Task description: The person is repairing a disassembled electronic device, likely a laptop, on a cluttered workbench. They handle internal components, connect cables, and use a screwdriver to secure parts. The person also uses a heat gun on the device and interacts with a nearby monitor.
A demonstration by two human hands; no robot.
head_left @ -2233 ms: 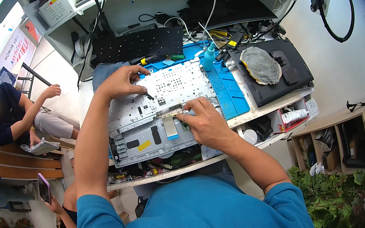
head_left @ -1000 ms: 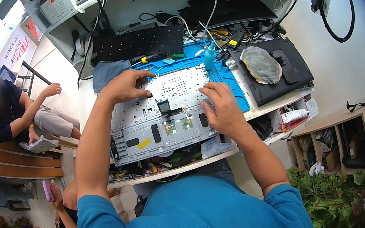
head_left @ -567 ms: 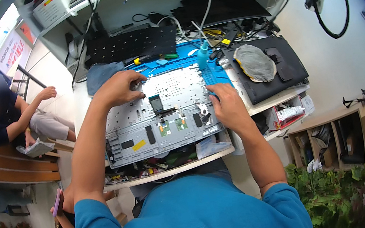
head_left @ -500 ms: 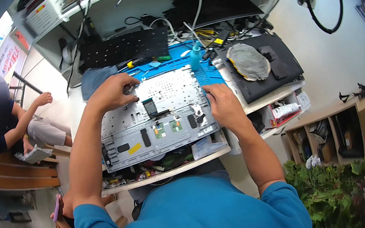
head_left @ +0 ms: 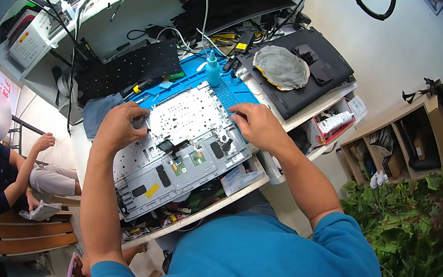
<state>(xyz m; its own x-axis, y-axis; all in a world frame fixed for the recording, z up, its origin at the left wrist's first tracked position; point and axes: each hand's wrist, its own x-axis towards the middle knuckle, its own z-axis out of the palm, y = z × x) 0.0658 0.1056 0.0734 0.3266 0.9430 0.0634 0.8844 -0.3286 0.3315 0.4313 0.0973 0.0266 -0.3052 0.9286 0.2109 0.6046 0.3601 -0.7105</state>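
Observation:
The silver perforated laptop top case [head_left: 179, 116] lies angled on the blue mat [head_left: 246, 94], with a dark flap [head_left: 166, 145], two green boards [head_left: 197, 157] and a yellow strip [head_left: 152, 190] on it. My left hand [head_left: 118, 127] is at its upper left, curved fingers and thumb apart on the surface; whether a small dark piece sits under the thumb is unclear. My right hand [head_left: 258, 125] has curled fingers gripping the case's right edge. A teal dropper bottle [head_left: 213, 70] stands just behind it.
A closed black laptop [head_left: 328, 89] with a grey cloth pad [head_left: 279, 67], a black perforated sheet [head_left: 127, 69] and tangled cables crowd the desk. An open drawer [head_left: 323, 135] juts at right. Another person [head_left: 6, 174] sits at left; someone lower left holds a pink phone [head_left: 72, 267].
My right hand has moved from the case's centre to its right edge. A dark flap now sits at the centre where a pale ribbon was. The whole view has shifted and tilted slightly.

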